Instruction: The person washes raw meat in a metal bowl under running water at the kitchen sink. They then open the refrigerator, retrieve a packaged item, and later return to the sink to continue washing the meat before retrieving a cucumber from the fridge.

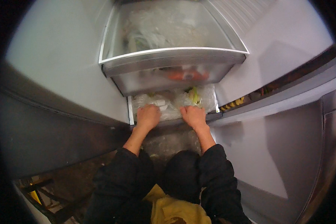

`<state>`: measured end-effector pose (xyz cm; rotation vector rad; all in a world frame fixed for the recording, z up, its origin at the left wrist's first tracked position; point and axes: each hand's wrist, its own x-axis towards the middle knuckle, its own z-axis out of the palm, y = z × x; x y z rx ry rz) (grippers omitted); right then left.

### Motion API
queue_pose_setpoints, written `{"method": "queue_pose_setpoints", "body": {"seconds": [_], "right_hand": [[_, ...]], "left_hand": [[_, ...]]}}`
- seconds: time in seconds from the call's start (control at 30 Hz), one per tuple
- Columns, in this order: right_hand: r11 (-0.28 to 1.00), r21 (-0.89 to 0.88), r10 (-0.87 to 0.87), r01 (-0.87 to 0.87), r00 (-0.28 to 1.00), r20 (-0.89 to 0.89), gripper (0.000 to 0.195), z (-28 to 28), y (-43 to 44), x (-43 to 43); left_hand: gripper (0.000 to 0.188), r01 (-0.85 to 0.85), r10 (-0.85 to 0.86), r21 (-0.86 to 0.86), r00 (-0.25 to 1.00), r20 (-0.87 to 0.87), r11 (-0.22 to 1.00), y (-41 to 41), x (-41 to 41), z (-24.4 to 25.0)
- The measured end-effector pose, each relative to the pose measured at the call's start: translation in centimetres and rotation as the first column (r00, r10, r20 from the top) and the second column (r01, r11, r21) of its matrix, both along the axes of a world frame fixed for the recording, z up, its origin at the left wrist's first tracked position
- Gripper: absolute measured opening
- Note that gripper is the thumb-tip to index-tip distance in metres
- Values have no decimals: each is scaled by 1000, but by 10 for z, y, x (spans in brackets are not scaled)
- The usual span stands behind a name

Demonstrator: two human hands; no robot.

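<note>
In front of me a low refrigerator drawer (131, 110) is partly pulled out, with clear plastic bags (170, 113) inside it. Pale green vegetables (195, 96) show through the bag on the right. My left hand (149, 115) curls over the drawer's front edge near its left side. Farther right, my right hand (194, 115) is bent over the same edge, beside the bagged greens. The fingertips of both hands are hidden. Above them sits a larger translucent drawer (173, 51), also drawn out, holding plastic bags and a blurred orange-red item (188, 75) behind its front.
Smooth refrigerator walls (72, 72) flank the drawers. An open door (257, 151) stands at right, with yellow items (233, 103) in the gap beside it. A dark door panel (53, 140) lies left. My knees and a yellow cloth (179, 210) are below; a dark metal frame (58, 201) stands lower left.
</note>
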<state>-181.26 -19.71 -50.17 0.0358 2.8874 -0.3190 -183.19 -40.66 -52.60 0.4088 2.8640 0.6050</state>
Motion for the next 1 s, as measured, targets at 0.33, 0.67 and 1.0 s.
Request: {"method": "queue_pose_setpoints", "body": {"seconds": [0.33,0.67,1.0], "right_hand": [[982,-171,-140,81,918,-371,32,-29,23,0],[997,-70,-31,28,998,-50,33,-7,21,1],[881,-245,173,-405,757,-630,30,23,-5,18]], "left_hand": [[38,27,-37,60,982,185,998,4,19,15],[31,-35,35,63,999,-3,997,-24,46,24],[20,-259,302,502,953,-4,825,13,43,46]]}}
